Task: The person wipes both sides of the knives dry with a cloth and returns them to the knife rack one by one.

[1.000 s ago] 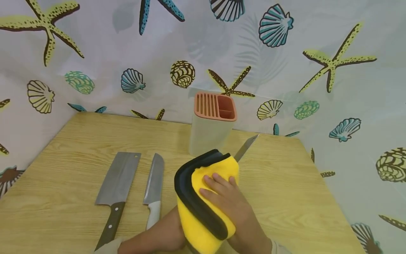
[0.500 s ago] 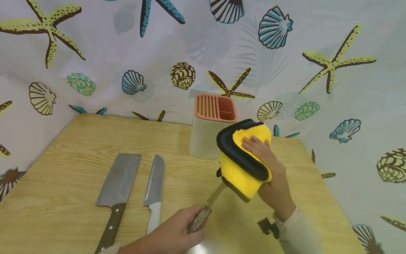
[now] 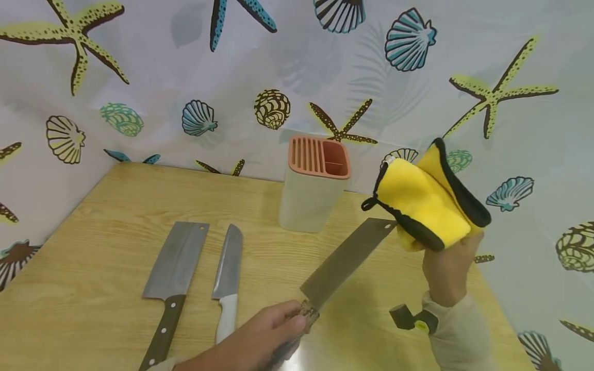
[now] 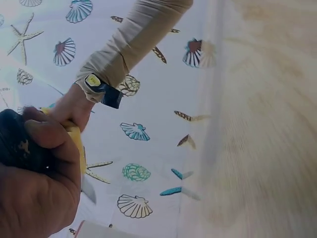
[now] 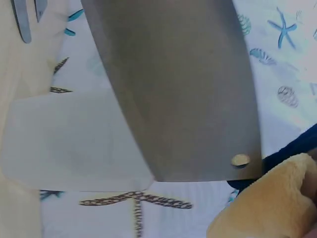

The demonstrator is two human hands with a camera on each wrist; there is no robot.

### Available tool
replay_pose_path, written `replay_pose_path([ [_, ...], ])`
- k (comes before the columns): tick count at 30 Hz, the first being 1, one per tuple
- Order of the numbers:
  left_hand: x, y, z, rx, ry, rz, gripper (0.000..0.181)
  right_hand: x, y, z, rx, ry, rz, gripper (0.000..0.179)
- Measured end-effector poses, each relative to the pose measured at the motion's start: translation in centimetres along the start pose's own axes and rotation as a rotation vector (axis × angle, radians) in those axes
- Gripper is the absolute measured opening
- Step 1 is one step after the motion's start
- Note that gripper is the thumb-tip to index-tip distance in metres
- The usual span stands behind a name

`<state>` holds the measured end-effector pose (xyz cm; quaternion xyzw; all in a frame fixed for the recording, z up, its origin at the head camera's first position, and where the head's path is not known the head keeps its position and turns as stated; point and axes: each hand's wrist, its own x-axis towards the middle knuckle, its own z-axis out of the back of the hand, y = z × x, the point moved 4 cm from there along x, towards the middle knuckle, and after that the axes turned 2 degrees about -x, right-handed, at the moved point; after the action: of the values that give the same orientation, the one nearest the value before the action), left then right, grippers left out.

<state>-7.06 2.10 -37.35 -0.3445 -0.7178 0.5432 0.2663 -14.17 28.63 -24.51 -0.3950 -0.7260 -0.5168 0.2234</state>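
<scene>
My left hand grips the mottled dark handle of a cleaver, its broad blade slanting up to the right over the table. In the left wrist view, the fingers curl round that handle. A folded yellow cloth with black edging and a small loop is held up by my right hand, just beyond the blade's tip. The cloth covers most of the right fingers. In the right wrist view the flat blade, with a hole at its corner, fills the middle, with the cloth beside it.
On the wooden table lie another cleaver with a brown riveted handle and a white-handled knife, to the left. A white knife holder with a slotted orange top stands at the back, before a shell-patterned sheet.
My right hand has drawn the cloth along the blade and off its tip, up to the right, uncovering the blade. My left hand keeps its grip on the handle.
</scene>
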Motion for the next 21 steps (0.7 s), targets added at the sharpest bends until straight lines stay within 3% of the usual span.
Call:
replay_pose_path([
  [3,-0.1,0.2,-0.4,-0.138,0.046,0.019,0.042,0.0,1.9,-1.7,0.084,-0.012,0.071,0.019],
  [5,0.0,0.2,-0.5,-0.177,0.054,-0.004,0.042,-0.3,3.0,-3.1,0.111,0.005,0.107,0.022],
  [8,0.2,0.0,-0.5,-0.191,0.044,-0.065,0.041,-1.4,4.0,-5.3,0.055,0.061,0.190,0.034],
  [10,0.5,-0.2,-0.3,-0.152,0.006,-0.083,0.039,-2.5,4.3,-6.7,-0.095,0.131,0.272,0.031],
  [12,0.7,-0.3,-0.1,-0.109,-0.038,-0.075,0.039,-4.0,4.2,-7.9,-0.301,0.254,0.378,0.028],
  [15,1.0,-0.6,0.2,-0.020,-0.097,-0.059,0.039,-6.5,3.7,-9.2,-0.610,0.525,0.487,0.024],
  [18,1.2,-0.9,0.4,0.091,-0.158,-0.078,0.028,-9.0,2.7,-9.6,-0.778,0.821,0.473,0.026],
  [21,1.2,-1.3,0.6,0.213,-0.223,-0.116,0.017,-10.7,1.5,-9.3,-0.842,0.965,0.387,0.051],
])
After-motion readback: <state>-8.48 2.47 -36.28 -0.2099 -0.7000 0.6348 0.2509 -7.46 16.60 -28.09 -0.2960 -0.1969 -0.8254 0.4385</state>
